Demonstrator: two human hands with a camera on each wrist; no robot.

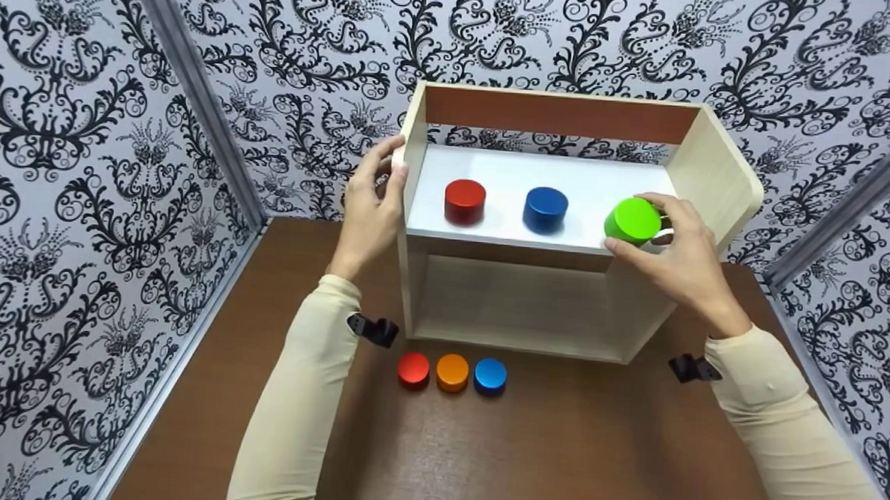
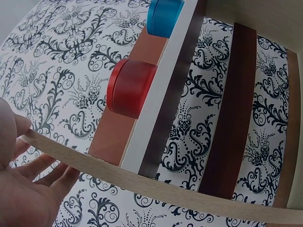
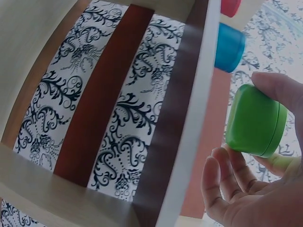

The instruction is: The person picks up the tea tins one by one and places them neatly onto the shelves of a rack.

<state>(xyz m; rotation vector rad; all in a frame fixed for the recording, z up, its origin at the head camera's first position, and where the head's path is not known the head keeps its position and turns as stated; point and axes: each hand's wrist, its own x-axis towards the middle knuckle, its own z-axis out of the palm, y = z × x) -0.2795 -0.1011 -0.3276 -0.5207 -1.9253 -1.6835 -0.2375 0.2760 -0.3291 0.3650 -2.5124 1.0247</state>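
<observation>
My right hand [image 1: 687, 253] pinches a green round lidded tin [image 1: 633, 220] between thumb and fingers, at the right end of the white upper shelf [image 1: 486, 162]. In the right wrist view the green tin [image 3: 254, 120] is tilted, close to the shelf's front edge. With thumb and fingers on either side of its edge, my left hand [image 1: 372, 209] grips the left side panel of the wooden shelf unit [image 1: 414, 125]. A red tin [image 1: 465, 201] and a dark blue tin [image 1: 545, 209] stand on the upper shelf, left of the green one.
A smaller red tin [image 1: 413, 370], an orange tin [image 1: 452, 373] and a blue tin [image 1: 490, 377] stand in a row on the brown table [image 1: 526, 449], before the unit. Patterned wall panels [image 1: 309, 86] enclose the table at the back and sides.
</observation>
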